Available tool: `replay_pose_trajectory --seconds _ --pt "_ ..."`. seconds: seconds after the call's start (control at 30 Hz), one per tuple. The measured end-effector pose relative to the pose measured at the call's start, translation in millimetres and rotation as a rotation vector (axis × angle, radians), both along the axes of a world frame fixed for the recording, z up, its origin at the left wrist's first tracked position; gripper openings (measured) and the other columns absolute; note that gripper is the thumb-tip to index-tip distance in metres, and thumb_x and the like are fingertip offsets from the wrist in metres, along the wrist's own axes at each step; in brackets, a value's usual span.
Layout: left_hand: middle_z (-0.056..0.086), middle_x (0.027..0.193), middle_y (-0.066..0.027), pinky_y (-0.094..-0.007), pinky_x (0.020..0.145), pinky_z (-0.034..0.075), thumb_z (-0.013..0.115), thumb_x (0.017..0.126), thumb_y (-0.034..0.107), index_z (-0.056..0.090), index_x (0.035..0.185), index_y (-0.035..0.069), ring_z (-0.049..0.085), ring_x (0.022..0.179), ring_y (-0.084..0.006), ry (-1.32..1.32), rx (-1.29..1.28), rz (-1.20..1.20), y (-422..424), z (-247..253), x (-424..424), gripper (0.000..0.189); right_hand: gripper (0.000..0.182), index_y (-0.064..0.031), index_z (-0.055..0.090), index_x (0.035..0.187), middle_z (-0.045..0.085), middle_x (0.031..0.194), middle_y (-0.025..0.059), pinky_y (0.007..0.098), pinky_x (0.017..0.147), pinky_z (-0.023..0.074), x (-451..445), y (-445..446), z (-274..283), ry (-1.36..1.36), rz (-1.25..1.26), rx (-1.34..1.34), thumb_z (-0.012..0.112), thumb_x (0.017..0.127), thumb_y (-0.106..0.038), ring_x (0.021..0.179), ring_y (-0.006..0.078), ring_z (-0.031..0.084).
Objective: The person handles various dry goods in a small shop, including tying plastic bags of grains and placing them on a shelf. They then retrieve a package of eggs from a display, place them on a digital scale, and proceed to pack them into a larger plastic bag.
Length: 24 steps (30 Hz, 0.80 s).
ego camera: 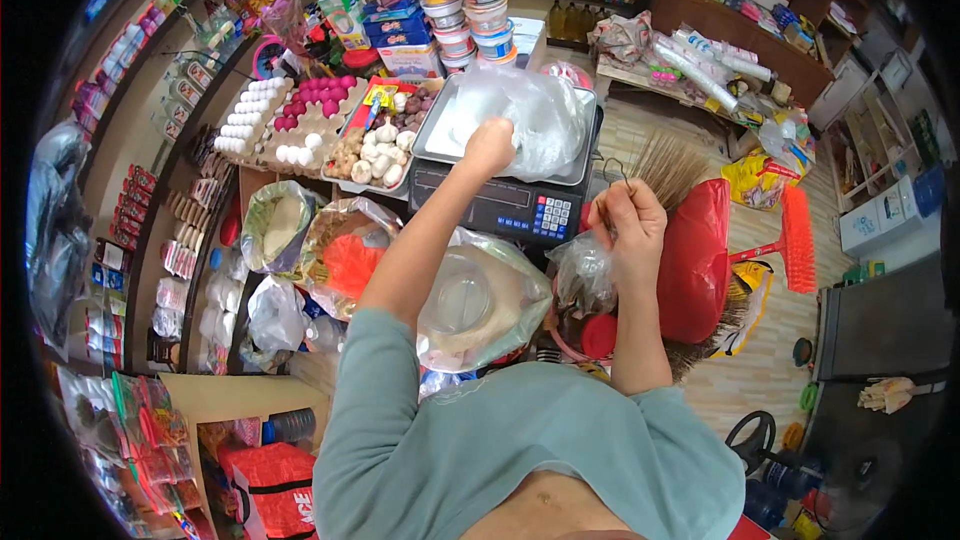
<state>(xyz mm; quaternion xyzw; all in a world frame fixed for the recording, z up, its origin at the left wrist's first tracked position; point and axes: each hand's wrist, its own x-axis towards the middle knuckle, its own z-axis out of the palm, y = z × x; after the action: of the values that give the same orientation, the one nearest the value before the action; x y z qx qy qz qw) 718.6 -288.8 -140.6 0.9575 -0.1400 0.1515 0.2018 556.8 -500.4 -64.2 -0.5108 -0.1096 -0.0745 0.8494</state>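
A clear plastic bag (544, 124) lies bunched on the metal tray (442, 127) of a black digital scale (472, 199). My left hand (491, 146) is closed at the bag's left side, over the tray; whether it grips the plastic is unclear. To the right of the scale's keypad, my right hand (628, 221) is raised with its fingers pinched near a thin dark wire or cord (616, 167); its hold on this is not certain. Below that hand hangs or rests another clear plastic bag (586, 270). A clear round tub (454, 292) sits in an open sack of rice (517, 292).
Left of the scale are egg trays (300, 127) and a tray of garlic (382, 154). Stacked plastic tubs (487, 7) rise behind it. A red dustpan (696, 262), a stick broom (667, 157) and a red brush (796, 240) stand at right. Shelves of goods curve along the left.
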Motion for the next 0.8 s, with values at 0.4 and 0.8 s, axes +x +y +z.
replay_pose_trajectory --seconds 0.4,0.8 --pt "0.062 0.086 -0.0202 -0.043 0.075 0.048 0.051 0.078 0.01 0.063 0.085 0.001 0.06 0.084 -0.0359 -0.063 -0.056 0.12 -18 19 23 0.017 0.015 -0.002 0.055 0.092 0.056 0.074 0.002 0.0164 0.05 0.0334 16 -20 -8 -0.093 0.03 0.072 0.052 0.092 -0.017 0.055 0.0034 0.043" --pt "0.043 0.128 -0.0195 -0.0433 0.088 0.045 0.063 0.06 0.005 0.051 0.116 0.005 0.045 0.116 -0.0323 0.029 -0.013 -0.045 -10 25 -3 0.057 0.015 -0.0015 0.058 0.089 0.057 0.064 0.0038 0.017 0.041 0.029 0 -8 -8 0.01 0.073 -0.046 0.056 0.089 -0.016 0.047 0.0038 0.042"
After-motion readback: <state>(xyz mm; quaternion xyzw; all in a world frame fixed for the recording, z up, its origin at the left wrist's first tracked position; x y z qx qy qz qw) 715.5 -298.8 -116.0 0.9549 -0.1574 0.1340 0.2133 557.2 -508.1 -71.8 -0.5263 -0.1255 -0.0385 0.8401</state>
